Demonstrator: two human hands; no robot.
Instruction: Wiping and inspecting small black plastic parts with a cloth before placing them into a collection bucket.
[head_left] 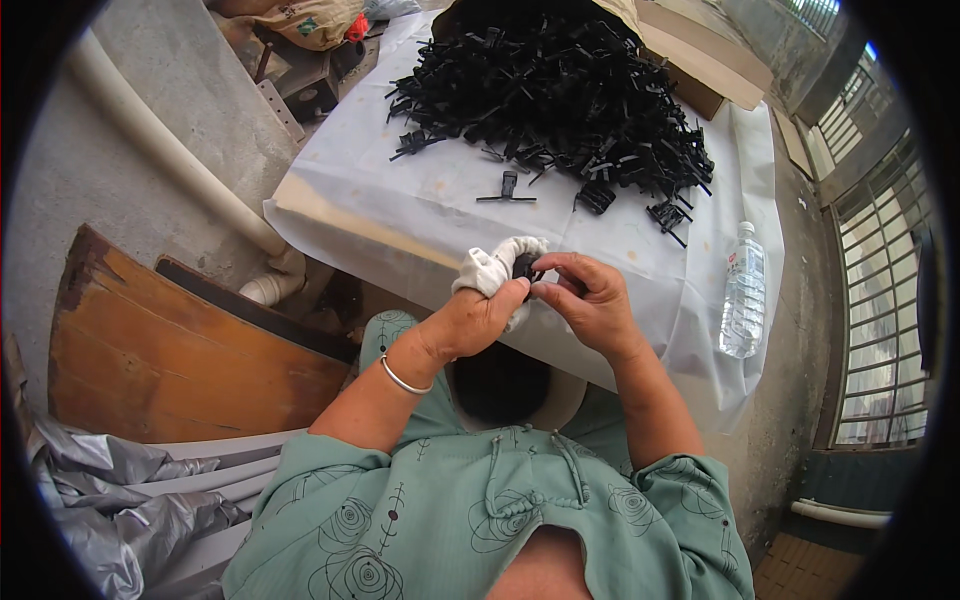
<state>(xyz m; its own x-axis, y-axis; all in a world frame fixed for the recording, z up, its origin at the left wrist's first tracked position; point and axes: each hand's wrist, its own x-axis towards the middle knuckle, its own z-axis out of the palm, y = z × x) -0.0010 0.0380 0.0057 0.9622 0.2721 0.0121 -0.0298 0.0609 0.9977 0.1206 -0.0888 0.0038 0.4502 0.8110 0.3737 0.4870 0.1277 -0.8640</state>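
Note:
Above my lap, at the near edge of the table, my left hand [478, 312] grips a small black plastic part [524, 267]. A white cloth glove [482, 272] covers some of its fingers, and the thumb is bare. My bare right hand [590, 298] pinches at the right side of the same part, thumb and forefinger close together. My fingers hide most of the part's shape. On the table just beyond lies a single black T-shaped plastic part [508, 190]. Behind it rises a large heap of similar black parts [560, 95], with a few strays at its front.
White sheeting covers the table [400, 205]. A clear water bottle [742, 290] stands at its right, and an open cardboard box [710, 65] sits behind the heap. Between my knees is a pale bucket [567, 400] with a dark inside. A wooden board [190, 350] leans at left.

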